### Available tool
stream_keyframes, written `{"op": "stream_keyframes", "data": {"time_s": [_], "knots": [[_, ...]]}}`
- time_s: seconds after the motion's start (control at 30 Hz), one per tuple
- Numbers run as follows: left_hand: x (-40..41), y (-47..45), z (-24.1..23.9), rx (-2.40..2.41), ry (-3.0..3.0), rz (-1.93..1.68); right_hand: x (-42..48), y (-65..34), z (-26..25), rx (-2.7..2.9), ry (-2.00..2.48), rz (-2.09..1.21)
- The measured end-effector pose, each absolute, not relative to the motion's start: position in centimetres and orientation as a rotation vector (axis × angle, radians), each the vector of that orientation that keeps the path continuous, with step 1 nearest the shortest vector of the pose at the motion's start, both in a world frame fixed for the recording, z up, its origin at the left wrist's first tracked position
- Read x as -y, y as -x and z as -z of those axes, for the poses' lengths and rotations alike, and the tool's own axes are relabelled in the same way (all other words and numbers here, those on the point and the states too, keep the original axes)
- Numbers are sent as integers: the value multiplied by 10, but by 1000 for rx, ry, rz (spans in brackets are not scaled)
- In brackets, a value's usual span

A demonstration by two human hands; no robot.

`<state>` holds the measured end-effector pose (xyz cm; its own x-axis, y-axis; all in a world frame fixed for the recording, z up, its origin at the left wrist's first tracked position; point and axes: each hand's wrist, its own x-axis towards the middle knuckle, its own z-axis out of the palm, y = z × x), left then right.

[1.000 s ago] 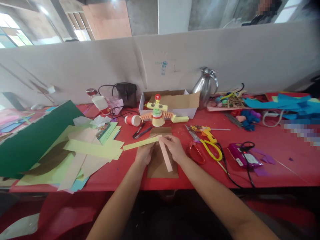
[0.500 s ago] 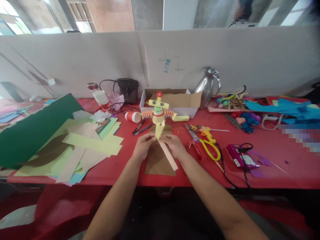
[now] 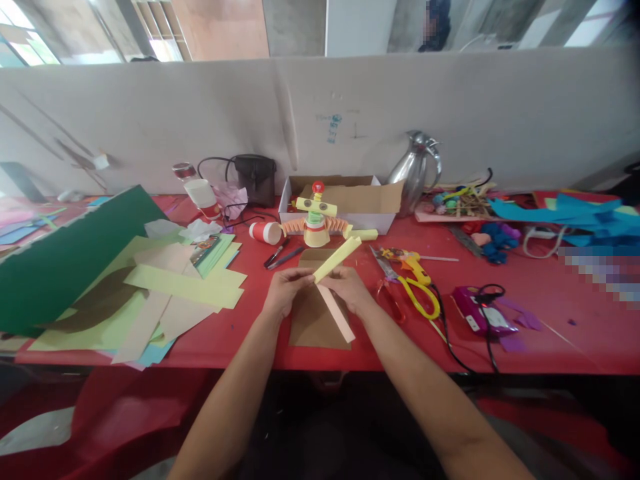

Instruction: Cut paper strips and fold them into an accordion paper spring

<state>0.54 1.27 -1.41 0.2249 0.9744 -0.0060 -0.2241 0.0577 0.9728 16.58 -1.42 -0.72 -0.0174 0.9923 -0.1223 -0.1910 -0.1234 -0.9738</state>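
Observation:
My left hand [image 3: 289, 289] and my right hand [image 3: 346, 287] pinch two paper strips where they meet. The yellow paper strip [image 3: 339, 258] points up and to the right; the pale pink paper strip [image 3: 337, 316] slants down to the right. Beneath them a brown cardboard piece [image 3: 315, 329] lies on the table. Just beyond my hands stands a paper figure [image 3: 317, 230] with a yellow head bar, orange folded arms and a red top. Its right-hand arm ends in a yellow piece. My fingertips are partly hidden behind the strips.
Paper sheets [image 3: 185, 288] and a green board [image 3: 85, 260] lie left. Yellow-handled scissors [image 3: 420, 297], a glue gun [image 3: 414, 265] and a purple box [image 3: 483, 313] with black cords lie right. Behind are a cardboard box [image 3: 340, 220], a metal jug [image 3: 414, 173] and a red-and-white cup [image 3: 266, 233].
The yellow strip has swung from nearly upright to a slant toward the right, and more of its length shows. The pink strip and both hands have barely moved.

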Motion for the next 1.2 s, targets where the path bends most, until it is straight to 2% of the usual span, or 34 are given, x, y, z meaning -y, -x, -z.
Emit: {"op": "stream_keyframes", "data": {"time_s": [0.37, 0.93, 1.2], "knots": [[-12, -6, 13, -955, -1031, -1193, 19, -169, -5, 1192, 1035, -1333], [-6, -6, 9, -822, -1124, -1154, 19, -166, 2, 1049, 979, -1410], [-6, -8, 9, -821, -1070, -1146, 19, -163, 0, 1047, 1075, -1193]]}}
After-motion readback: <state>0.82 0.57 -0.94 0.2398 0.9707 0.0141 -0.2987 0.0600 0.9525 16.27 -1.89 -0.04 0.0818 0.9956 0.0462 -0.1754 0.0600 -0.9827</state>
